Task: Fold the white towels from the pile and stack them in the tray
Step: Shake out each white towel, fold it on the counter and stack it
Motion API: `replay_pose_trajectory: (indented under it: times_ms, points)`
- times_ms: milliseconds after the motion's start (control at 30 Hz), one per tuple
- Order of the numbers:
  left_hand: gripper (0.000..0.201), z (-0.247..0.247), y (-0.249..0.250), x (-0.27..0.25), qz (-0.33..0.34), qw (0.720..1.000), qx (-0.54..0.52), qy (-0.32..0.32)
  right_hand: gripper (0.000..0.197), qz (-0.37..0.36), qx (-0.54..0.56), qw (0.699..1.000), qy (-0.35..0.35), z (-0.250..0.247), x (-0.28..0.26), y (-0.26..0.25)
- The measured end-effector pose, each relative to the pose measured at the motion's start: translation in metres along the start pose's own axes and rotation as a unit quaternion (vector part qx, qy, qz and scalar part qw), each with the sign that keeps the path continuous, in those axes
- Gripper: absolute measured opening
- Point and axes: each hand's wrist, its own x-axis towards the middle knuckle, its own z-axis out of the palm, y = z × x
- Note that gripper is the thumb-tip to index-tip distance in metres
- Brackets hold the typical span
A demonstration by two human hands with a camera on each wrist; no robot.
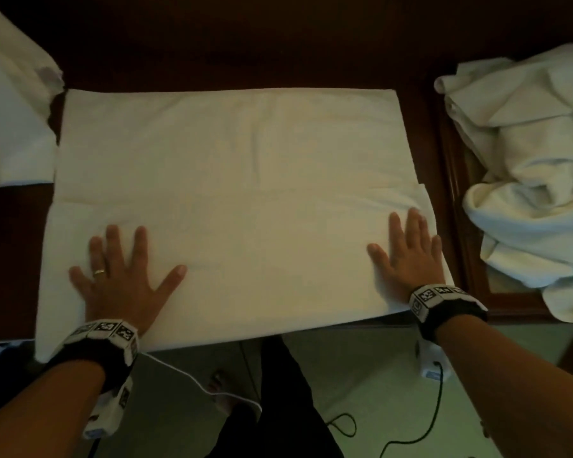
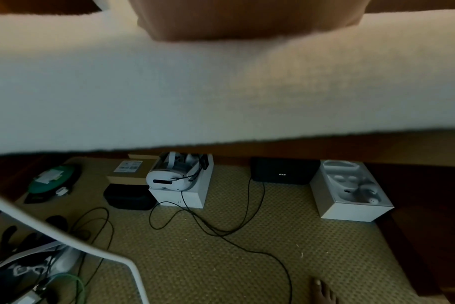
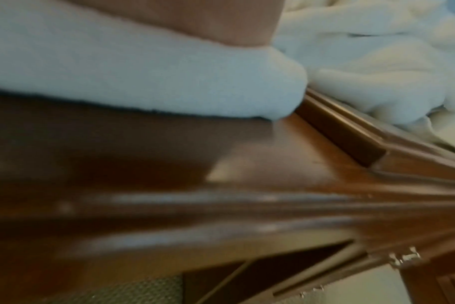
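Note:
A white towel [image 1: 239,180] lies spread flat on the dark wooden table, with a folded layer across its near half. My left hand [image 1: 119,269] presses flat on the towel's near left part, fingers spread. My right hand [image 1: 407,252] lies flat on its near right edge. In the left wrist view the towel [image 2: 195,86] hangs over the table edge under my palm. The right wrist view shows the towel's corner [image 3: 169,67] under my hand. A pile of crumpled white towels [image 1: 526,180] sits in the wooden tray [image 1: 457,193] at the right.
More white cloth [image 1: 10,120] lies at the far left of the table. Under the table stand boxes, a white headset [image 2: 171,176] and black cables [image 2: 221,230] on the carpet. The tray's wooden rim [image 3: 351,131] runs close beside the towel's right corner.

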Motion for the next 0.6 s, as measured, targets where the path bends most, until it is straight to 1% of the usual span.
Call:
replay_pose_trajectory:
  times_ms: [33, 67, 133, 167, 200, 233, 300, 433, 533, 600]
  points:
    - [0.102, -0.002, 0.002, 0.001, -0.003, 1.000, -0.004, -0.002, 0.081, -0.012, -0.003, 1.000, 0.004, -0.003, 0.002, -0.009]
    - [0.104, -0.006, 0.005, 0.003, 0.001, 1.000, -0.007, -0.002, 0.081, -0.039, -0.012, 0.999, 0.007, -0.007, 0.005, -0.022]
    - [0.101, -0.016, 0.011, 0.008, 0.044, 0.999, 0.010, 0.003, 0.078, -0.117, -0.041, 0.992, 0.002, -0.014, 0.011, -0.048]
    - [0.097, -0.019, 0.013, 0.010, 0.077, 0.997, 0.031, 0.005, 0.078, -0.140, -0.047, 0.989, -0.010, -0.017, 0.015, -0.059]
    - [0.094, -0.021, 0.015, 0.013, 0.103, 0.994, 0.047, 0.002, 0.078, -0.137, -0.043, 0.989, -0.029, -0.021, 0.018, -0.067]
    - [0.090, -0.023, 0.016, 0.016, 0.114, 0.992, 0.053, -0.009, 0.078, -0.119, -0.031, 0.991, -0.049, -0.024, 0.022, -0.071]
    - [0.088, -0.024, 0.016, 0.016, 0.106, 0.992, 0.051, -0.037, 0.080, -0.094, -0.023, 0.992, -0.077, -0.026, 0.020, -0.071]
    - [0.092, -0.026, 0.015, -0.009, 0.101, 0.992, 0.053, -0.059, 0.078, -0.099, -0.058, 0.990, -0.085, -0.030, -0.009, -0.062]
    - [0.097, -0.039, 0.016, -0.026, 0.102, 0.990, 0.046, -0.080, 0.062, -0.088, -0.070, 0.992, -0.060, -0.038, -0.024, -0.062]
    - [0.092, -0.052, 0.019, -0.018, 0.106, 0.991, 0.048, -0.072, 0.045, -0.085, -0.060, 0.994, -0.038, -0.050, -0.018, -0.065]
